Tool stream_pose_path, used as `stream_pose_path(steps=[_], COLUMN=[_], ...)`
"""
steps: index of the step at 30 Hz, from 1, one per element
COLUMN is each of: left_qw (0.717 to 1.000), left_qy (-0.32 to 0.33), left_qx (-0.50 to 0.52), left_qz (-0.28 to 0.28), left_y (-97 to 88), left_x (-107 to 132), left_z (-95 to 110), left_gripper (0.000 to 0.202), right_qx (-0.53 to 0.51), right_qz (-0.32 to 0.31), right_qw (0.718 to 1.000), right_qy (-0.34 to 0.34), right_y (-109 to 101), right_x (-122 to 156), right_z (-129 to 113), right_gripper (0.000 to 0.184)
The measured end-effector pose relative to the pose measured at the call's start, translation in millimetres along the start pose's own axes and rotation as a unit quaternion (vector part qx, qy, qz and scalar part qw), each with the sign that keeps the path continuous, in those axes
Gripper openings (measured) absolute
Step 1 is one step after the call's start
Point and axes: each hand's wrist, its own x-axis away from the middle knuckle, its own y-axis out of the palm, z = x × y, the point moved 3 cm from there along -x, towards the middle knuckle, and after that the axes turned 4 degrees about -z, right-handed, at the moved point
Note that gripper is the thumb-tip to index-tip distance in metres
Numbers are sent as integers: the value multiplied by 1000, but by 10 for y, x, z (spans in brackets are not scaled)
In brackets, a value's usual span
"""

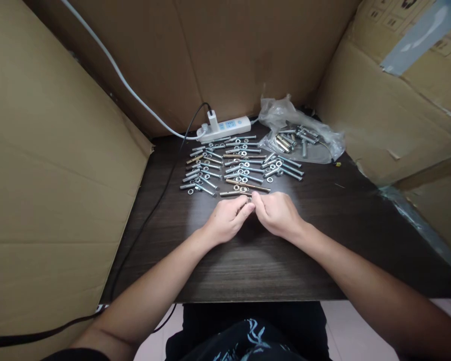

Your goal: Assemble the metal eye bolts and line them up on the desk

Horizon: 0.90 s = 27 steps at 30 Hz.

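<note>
My left hand (228, 216) and my right hand (277, 212) meet just above the dark table, both with fingers closed in a pinch. A small metallic bit shows between the fingertips, too covered to name. Right behind my fingers lies a silver sleeve (229, 193) with a bolt partly hidden by my right hand. Beyond it, a gold-coloured bolt (257, 187) lies with its sleeve. Rows of bolts, sleeves, nuts and washers spread out behind, among them a loose washer (269, 180) on the right and another washer (190, 191) on the left.
A clear plastic bag (326, 138) holding metal sleeves lies at the back right. Behind the rows stands a white power strip (231, 125) with a plugged-in adapter (212, 120). A black cable (161, 195) runs down the left side. Cardboard walls (60, 165) enclose the table.
</note>
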Motion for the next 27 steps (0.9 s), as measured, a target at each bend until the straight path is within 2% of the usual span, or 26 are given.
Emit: stream_pose_path(steps=[2,4,6,8,12,18,20,22,24,27], left_qw=[1000,999,997,995,997,1000,999,999,997,996], left_qy=[-15,-27,-26,-1,33,2,-3,-14,-14,24], left_qx=[2,4,26,54,41,-10,-32,-29,3,33], left_qz=[-3,22,67,88,54,27,21,41,73,83], left_y=[-6,-37,-73,-84,-49,-35,-36,-52,-73,-81], left_x=[-4,3,20,37,38,7,1,6,18,31], left_z=[-16,-28,-30,-20,5,6,4,-5,-6,28], left_gripper=[36,35,26,17,17,9,19,20,14,23], right_qx=[36,52,57,57,48,37,35,35,34,34], right_qz=[11,13,11,8,4,9,20,24,24,22], right_qw=[999,999,998,998,999,999,999,999,999,999], right_qy=[-3,-9,-7,4,19,21,20,17,15,13], right_y=[14,21,17,5,-17,-33,-41,-42,-36,-21], right_x=[-8,-16,-23,-29,-39,-44,-48,-54,-60,-64], right_z=[12,15,14,20,36,61,75,87,96,104], right_gripper=[55,55,56,56,56,56,55,55,56,56])
